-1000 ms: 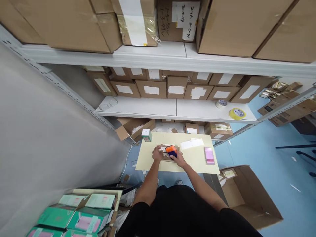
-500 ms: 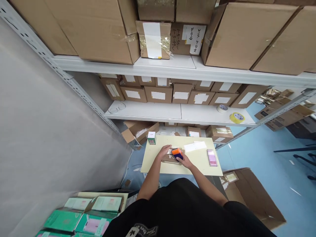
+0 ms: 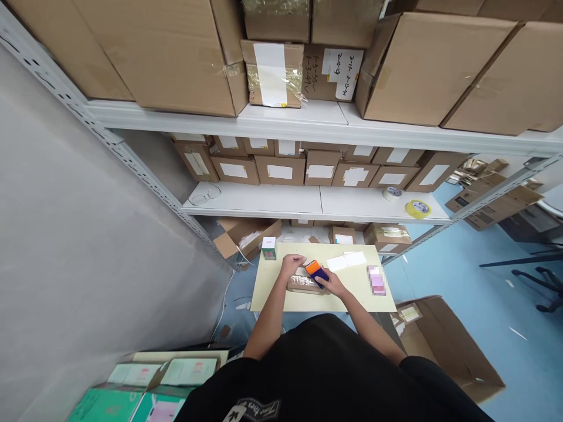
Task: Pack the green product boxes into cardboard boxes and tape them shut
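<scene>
My right hand is closed around a block-shaped orange and dark blue object, held tilted over a small cardboard box. That box lies on the pale yellow table, and shiny clear tape shows on its near side. My left hand is raised at the box's far left, its fingers pinched together; whatever they hold is too small to make out. To the right of the hands lie white paper sheets. A green and white small box stands at the table's back left corner.
A pixelated pink item lies at the table's right. Behind, a white shelf bears labelled cartons, glasses and tape rolls. An open carton stands right, green boxes lower left, a grey wall left.
My left hand has lifted off the box and its fingers have drawn into a pinch. The orange and blue object has tilted slightly in my right hand. Shiny tape now shows on the box.
</scene>
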The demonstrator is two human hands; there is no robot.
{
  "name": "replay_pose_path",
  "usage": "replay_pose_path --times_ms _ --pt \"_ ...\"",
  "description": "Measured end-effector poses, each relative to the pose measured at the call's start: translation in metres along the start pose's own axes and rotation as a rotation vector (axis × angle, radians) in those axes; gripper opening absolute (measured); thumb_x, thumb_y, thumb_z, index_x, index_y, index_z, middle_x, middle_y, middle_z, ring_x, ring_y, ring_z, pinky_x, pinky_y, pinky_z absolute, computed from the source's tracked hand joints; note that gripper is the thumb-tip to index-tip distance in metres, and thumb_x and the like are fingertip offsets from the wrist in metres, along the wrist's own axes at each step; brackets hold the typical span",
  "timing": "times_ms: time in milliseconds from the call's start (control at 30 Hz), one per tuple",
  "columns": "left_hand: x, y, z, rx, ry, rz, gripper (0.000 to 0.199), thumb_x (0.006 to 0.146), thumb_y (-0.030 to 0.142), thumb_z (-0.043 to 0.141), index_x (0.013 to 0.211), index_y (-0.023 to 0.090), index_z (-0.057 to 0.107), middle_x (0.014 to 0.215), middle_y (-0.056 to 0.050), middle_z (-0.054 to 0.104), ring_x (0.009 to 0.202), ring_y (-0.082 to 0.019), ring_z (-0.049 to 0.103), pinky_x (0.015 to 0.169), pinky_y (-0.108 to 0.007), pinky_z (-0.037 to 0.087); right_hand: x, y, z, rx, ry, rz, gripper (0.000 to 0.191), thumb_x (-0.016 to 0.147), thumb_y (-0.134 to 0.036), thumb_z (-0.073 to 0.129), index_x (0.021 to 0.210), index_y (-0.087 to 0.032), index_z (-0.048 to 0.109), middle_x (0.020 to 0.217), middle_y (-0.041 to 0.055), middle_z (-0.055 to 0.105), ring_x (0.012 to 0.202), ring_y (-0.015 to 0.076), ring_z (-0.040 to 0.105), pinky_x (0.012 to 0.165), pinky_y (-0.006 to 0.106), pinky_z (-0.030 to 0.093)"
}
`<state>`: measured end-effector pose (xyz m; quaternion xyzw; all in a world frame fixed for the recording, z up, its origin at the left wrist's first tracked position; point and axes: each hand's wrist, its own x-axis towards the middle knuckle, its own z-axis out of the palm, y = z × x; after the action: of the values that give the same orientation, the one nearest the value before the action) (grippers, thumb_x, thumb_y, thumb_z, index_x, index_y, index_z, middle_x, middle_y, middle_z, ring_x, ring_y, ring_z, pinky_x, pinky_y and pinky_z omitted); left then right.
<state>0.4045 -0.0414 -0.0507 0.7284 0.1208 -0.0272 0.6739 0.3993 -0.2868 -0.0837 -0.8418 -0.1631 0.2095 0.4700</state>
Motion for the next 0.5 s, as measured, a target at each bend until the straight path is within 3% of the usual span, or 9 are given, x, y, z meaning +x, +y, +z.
replay_pose_path --times_ms 133,267,400,500 --pt "-0.013 0.002 0.003 0.040 0.174 0.064 0.028 0.081 0.043 0.073 0.086 0.017 0.082 0.098 -0.012 0.081 0.097 -0.028 0.074 0.094 -0.040 0.056 -0.001 -0.021 -0.007 -0.067 0.077 0.027 0.052 0.090 -0.071 0.055 0.100 -0.022 0.067 0.091 0.0047 0.074 0.085 0.0248 0.067 0.078 0.034 0.054" --pt "-0.024 0.003 0.001 0.058 0.305 0.050 0.026 0.083 0.039 0.068 0.089 0.017 0.082 0.099 -0.011 0.081 0.095 -0.026 0.074 0.090 -0.036 0.057 -0.002 -0.039 -0.023 -0.114 0.039 -0.001 0.051 0.087 -0.073 0.060 0.089 -0.022 0.066 0.080 0.0017 0.070 0.076 0.0218 0.064 0.070 0.031 0.049" --pt "-0.022 0.004 -0.027 0.067 0.467 0.046 0.029 0.087 0.038 0.062 0.092 0.016 0.081 0.099 -0.010 0.081 0.094 -0.024 0.074 0.088 -0.034 0.057 -0.012 -0.039 -0.039 -0.136 0.016 0.030 0.052 0.083 -0.073 0.065 0.088 -0.022 0.067 0.078 0.0022 0.070 0.073 0.0218 0.064 0.067 0.030 0.047" --pt "-0.019 -0.006 -0.050 0.114 0.426 0.028 0.027 0.083 0.039 0.067 0.087 0.017 0.082 0.091 -0.008 0.081 0.093 -0.025 0.073 0.088 -0.035 0.057 -0.018 -0.028 -0.045 -0.122 0.003 0.059 0.052 0.084 -0.073 0.064 0.088 -0.021 0.070 0.079 0.0032 0.072 0.073 0.0220 0.065 0.066 0.030 0.047"
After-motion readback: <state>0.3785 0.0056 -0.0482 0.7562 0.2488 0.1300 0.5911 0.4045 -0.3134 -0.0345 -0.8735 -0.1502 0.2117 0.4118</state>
